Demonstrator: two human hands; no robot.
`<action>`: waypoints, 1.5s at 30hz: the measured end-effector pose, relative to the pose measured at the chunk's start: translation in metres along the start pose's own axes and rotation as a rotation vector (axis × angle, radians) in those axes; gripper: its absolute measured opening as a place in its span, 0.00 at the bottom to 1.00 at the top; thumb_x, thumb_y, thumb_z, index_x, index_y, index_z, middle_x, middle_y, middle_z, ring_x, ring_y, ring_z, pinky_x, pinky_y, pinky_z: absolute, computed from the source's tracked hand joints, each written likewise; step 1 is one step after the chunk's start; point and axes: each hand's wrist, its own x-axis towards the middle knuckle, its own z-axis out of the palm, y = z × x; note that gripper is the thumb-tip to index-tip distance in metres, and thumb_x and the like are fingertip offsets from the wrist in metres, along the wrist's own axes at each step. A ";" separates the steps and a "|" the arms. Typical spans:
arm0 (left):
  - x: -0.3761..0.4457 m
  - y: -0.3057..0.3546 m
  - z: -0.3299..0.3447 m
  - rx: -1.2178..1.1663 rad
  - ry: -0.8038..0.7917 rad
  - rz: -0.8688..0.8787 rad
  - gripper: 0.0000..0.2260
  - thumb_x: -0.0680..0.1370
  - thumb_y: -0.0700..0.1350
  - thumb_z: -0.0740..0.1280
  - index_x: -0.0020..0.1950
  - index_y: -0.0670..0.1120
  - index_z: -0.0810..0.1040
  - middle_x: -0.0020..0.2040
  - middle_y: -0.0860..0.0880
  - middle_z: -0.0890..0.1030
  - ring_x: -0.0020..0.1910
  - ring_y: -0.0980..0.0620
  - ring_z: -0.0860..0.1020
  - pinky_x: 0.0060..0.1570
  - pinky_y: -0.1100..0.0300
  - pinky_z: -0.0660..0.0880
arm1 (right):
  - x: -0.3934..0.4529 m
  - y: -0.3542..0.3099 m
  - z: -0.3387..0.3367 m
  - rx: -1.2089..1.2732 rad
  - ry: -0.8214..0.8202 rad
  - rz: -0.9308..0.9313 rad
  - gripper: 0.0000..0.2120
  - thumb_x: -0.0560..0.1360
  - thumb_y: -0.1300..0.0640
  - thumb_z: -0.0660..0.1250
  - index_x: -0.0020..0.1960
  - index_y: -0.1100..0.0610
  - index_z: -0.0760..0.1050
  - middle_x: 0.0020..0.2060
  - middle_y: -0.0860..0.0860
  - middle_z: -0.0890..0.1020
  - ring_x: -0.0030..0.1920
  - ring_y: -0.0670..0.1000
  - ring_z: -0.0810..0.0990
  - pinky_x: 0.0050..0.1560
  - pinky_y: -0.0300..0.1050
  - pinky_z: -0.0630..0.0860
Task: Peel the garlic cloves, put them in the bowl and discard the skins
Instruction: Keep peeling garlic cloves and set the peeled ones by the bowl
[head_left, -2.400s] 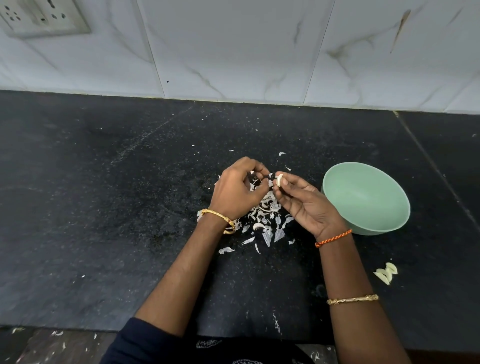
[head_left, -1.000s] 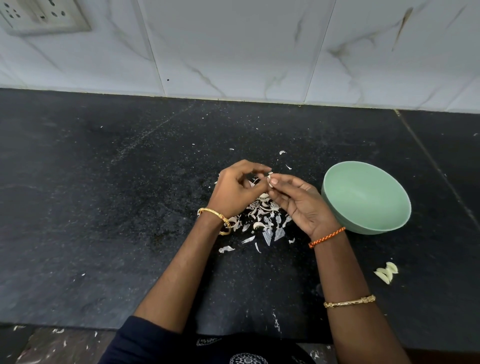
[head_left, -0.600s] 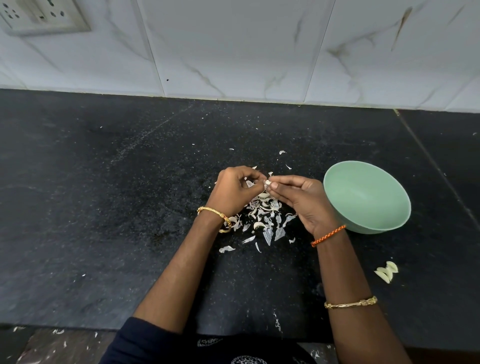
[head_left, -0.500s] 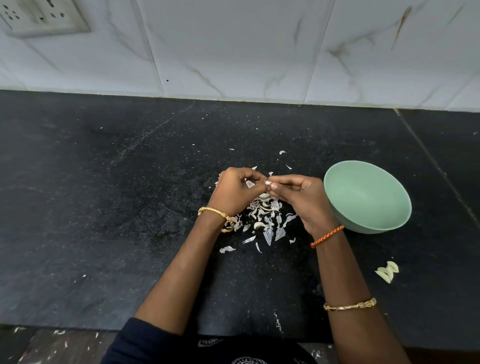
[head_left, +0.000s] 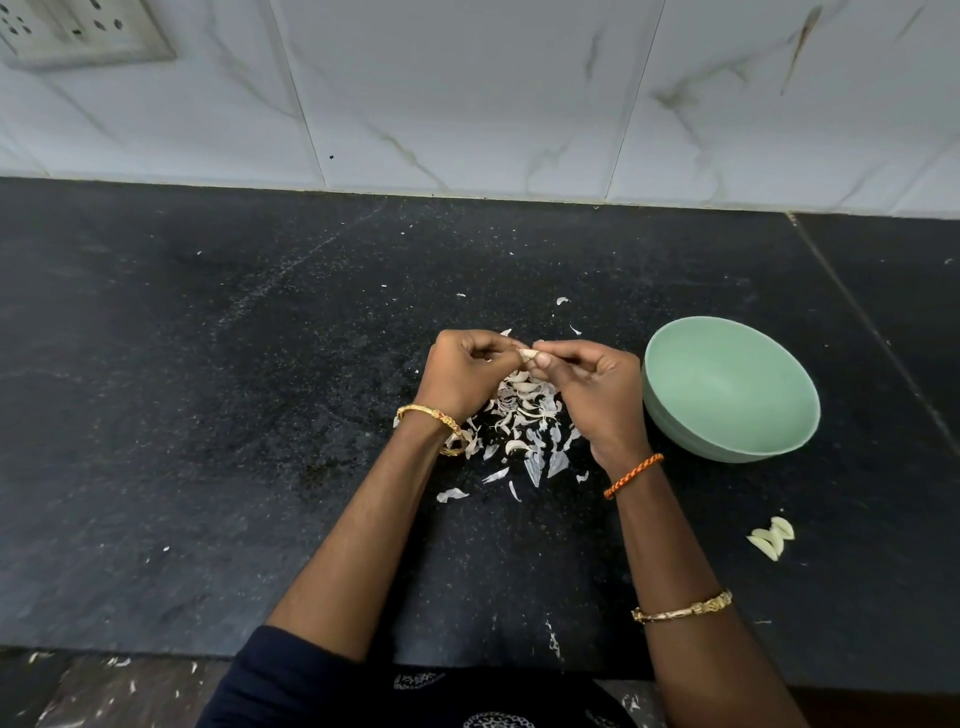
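Both hands meet above a pile of white garlic skins (head_left: 524, 421) on the black counter. My right hand (head_left: 587, 395) pinches a small pale garlic clove (head_left: 529, 355) between thumb and fingertips. My left hand (head_left: 462, 376) has its fingers curled, and its fingertips pinch at the same clove from the left. A pale green bowl (head_left: 727, 389) stands just right of my right hand, and its inside looks empty. A few peeled cloves (head_left: 773, 538) lie on the counter in front of the bowl, near the right.
The black stone counter (head_left: 208, 415) runs back to a white tiled wall (head_left: 467, 93) with a socket plate (head_left: 78, 31) at top left. Small skin flakes lie scattered behind the hands and on the floor by the counter's front edge (head_left: 119, 662).
The hands have stayed together over the skin pile, shifting slightly as they work the clove. Bowl and loose cloves have not moved.
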 end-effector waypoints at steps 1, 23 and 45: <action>0.001 -0.001 -0.001 0.009 0.006 -0.006 0.08 0.74 0.36 0.70 0.37 0.48 0.82 0.28 0.56 0.79 0.22 0.62 0.69 0.25 0.69 0.67 | 0.001 0.000 -0.001 0.063 -0.019 0.041 0.08 0.73 0.71 0.68 0.47 0.61 0.81 0.38 0.52 0.85 0.39 0.48 0.85 0.43 0.36 0.80; -0.006 0.008 0.001 -0.091 -0.077 -0.024 0.05 0.75 0.41 0.71 0.47 0.41 0.83 0.41 0.46 0.83 0.26 0.62 0.73 0.25 0.71 0.68 | 0.005 0.006 -0.009 0.441 -0.081 0.290 0.07 0.74 0.67 0.67 0.51 0.64 0.80 0.40 0.54 0.83 0.38 0.45 0.80 0.43 0.37 0.79; -0.008 0.003 0.013 0.118 0.089 0.129 0.03 0.71 0.39 0.73 0.38 0.46 0.82 0.32 0.56 0.78 0.23 0.61 0.63 0.25 0.69 0.62 | 0.000 0.002 -0.013 0.213 -0.115 0.101 0.06 0.72 0.69 0.69 0.47 0.62 0.81 0.42 0.56 0.85 0.44 0.51 0.84 0.43 0.38 0.80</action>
